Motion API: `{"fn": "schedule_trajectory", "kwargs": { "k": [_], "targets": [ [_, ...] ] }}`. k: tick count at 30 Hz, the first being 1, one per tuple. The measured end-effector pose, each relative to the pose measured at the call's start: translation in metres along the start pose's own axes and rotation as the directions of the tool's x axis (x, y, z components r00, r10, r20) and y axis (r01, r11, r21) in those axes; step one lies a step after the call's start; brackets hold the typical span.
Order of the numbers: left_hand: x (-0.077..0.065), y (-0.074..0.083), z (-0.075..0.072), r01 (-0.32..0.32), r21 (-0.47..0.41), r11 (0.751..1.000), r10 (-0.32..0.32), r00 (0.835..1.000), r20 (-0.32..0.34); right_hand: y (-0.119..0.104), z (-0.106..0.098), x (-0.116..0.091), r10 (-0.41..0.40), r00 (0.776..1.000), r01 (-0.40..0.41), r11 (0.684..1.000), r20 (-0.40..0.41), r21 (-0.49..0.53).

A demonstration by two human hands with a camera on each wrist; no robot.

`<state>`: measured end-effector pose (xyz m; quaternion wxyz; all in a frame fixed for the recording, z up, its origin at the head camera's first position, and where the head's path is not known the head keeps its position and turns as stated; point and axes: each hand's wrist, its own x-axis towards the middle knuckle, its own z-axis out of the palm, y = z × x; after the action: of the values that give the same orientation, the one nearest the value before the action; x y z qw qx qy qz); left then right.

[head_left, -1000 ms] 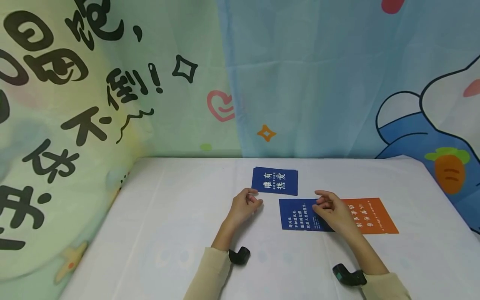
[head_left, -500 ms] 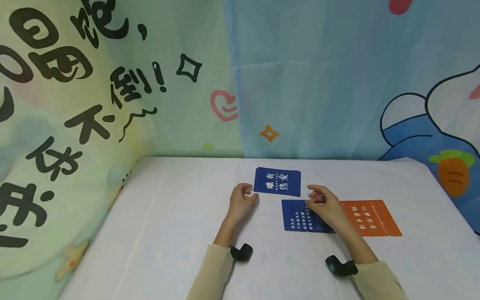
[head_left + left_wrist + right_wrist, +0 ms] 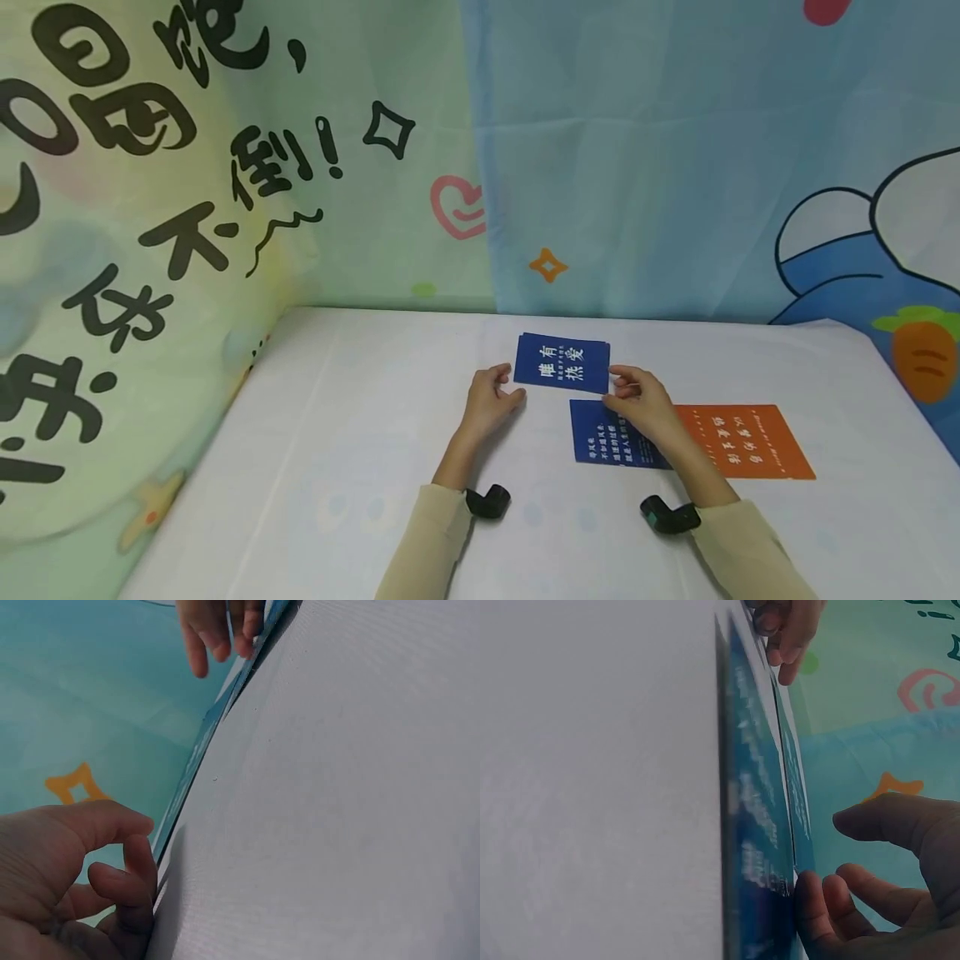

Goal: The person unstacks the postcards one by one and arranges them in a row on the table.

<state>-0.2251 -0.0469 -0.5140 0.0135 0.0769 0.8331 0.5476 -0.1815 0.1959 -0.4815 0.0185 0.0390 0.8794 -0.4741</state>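
A small stack of blue cards [image 3: 562,363] with white Chinese characters lies toward the back of the table, slightly fanned at one corner. At its left edge is my left hand [image 3: 483,406], fingers loosely bent and thumb apart from them. My right hand [image 3: 643,410] is by the stack's right edge, fingertips close to it; in the right wrist view its thumb stands well away from the fingers. Below the right hand lies another blue card [image 3: 609,442] with lines of white text, partly hidden by the hand. An orange card [image 3: 753,442] extends to its right, partly covered by the forearm.
A white cloth covers the table [image 3: 330,417]. Behind it hangs a printed backdrop [image 3: 637,167] with cartoon drawings and large dark characters. Each wrist wears a black camera [image 3: 489,502].
My right hand has moved left and slightly back, from over the lower blue card to the stack's right edge. My left hand stays by the left edge. The head view has shifted a little.
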Motion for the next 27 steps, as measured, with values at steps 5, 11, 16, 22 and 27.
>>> {"fn": "schedule_trajectory", "kwargs": {
  "k": [5,11,16,22,27],
  "targets": [
    [-0.002,0.001,-0.001,-0.035,0.045,0.998,0.035,0.999,0.008,0.002,0.003,0.005,0.023,0.999,-0.022,0.999,0.031,-0.025],
    [-0.003,0.002,-0.001,-0.043,0.072,0.996,0.042,0.999,0.016,0.004,0.002,0.009,0.023,0.999,-0.021,0.998,0.04,-0.061],
    [-0.002,0.003,0.0,-0.03,0.107,0.994,0.027,0.999,0.024,0.005,0.003,0.011,0.029,0.999,-0.026,0.997,0.041,-0.075],
    [-0.003,0.007,-0.001,-0.027,0.103,0.994,0.024,0.999,0.034,0.005,0.004,0.011,0.059,0.998,-0.058,0.997,0.027,-0.058],
    [-0.003,0.005,-0.002,-0.02,0.085,0.996,0.018,1.0,0.023,0.005,0.005,0.012,0.067,0.998,-0.067,0.997,0.015,-0.031]
  ]
}}
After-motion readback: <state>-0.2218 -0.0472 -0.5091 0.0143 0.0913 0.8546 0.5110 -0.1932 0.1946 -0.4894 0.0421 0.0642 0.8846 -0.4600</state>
